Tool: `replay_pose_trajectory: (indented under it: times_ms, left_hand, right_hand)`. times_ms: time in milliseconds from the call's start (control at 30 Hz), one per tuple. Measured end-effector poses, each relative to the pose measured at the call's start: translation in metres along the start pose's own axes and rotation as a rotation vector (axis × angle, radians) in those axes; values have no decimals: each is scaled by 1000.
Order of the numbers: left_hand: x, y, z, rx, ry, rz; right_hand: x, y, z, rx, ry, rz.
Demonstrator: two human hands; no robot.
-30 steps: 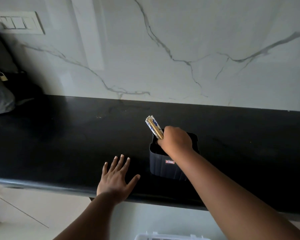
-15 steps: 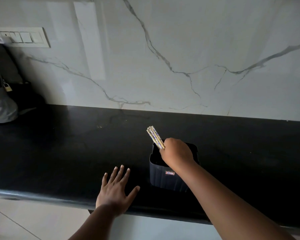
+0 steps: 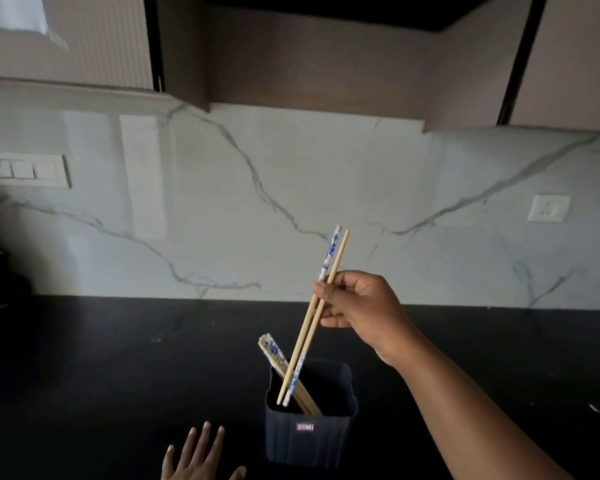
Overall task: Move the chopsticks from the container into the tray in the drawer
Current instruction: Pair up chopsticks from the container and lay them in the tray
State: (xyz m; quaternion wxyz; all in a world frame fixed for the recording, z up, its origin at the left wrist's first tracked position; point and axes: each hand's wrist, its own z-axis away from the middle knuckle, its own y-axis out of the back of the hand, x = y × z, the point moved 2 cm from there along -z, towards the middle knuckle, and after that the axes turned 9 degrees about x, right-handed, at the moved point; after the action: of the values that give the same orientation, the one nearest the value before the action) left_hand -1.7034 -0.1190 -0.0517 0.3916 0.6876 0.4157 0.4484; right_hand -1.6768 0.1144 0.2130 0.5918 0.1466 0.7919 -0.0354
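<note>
Two chopsticks are up out of the container so far, and none has reached the tray; neither the drawer nor the tray shows in your view, so you cannot confirm anything lies there yet.

Take the container (image 3: 310, 415) as your landmark. Behind it runs the marble wall (image 3: 291, 209), and under it the black counter (image 3: 101, 358). It stands upright on that counter, open-topped and dark.

Your right hand (image 3: 357, 311) is raised above the container and slightly to its right, thumb and fingers pinched on the pair (image 3: 317, 308) about midway along. The pair slants, upper ends toward the wall, lower tips just over the container's mouth; whether they have cleared the rim you cannot tell for sure.

Your left hand (image 3: 201, 455) sits left of the container and nearer you, fingers spread, holding nothing; whether it touches the counter is not clear.

Inside the container a bundle (image 3: 274, 355) leans to the left, ends poking above the rim.

By my judgement you are early on: carry this pair to the tray, then return for the bundle.
</note>
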Motion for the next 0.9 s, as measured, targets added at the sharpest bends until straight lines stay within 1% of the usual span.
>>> replay_pose_trajectory:
  times_ms: [33, 100, 133, 167, 200, 333, 400, 433, 500, 600, 700, 900]
  left_hand:
    - [5, 5, 2, 58, -21, 46]
    - [4, 18, 0, 48, 43, 136]
    - [4, 26, -3, 16, 118, 215]
    - [6, 38, -8, 17, 135, 227]
    - [13, 53, -13, 61, 77, 229]
    - [55, 129, -27, 484, -495, 305]
    - [71, 160, -27, 592, -718, 291]
    - [75, 173, -27, 625, -786, 272]
    - [75, 187, -24, 654, -867, 258]
    - [73, 202, -18, 664, -909, 219]
    - [71, 210, -15, 679, -998, 108]
    - [67, 225, -12, 683, -1142, 75]
  right_hand:
    - [-5, 1, 2, -3, -6, 0]
    - [-13, 0, 8, -4, -19, 10]
    - [-16, -1, 11, -1, -29, 15]
    - [-18, -2, 14, 4, -40, 25]
    - [-19, -4, 17, 7, -52, 38]
    - [-23, -16, 30, 8, -81, 66]
    - [-26, -22, 36, 15, -82, 69]
    - [-27, -25, 39, 18, -80, 70]
    - [-31, -30, 43, 23, -82, 67]
    - [-36, -37, 49, 15, -83, 78]
    - [-37, -45, 55, 17, -79, 89]
    - [-39, -55, 62, 7, -76, 100]
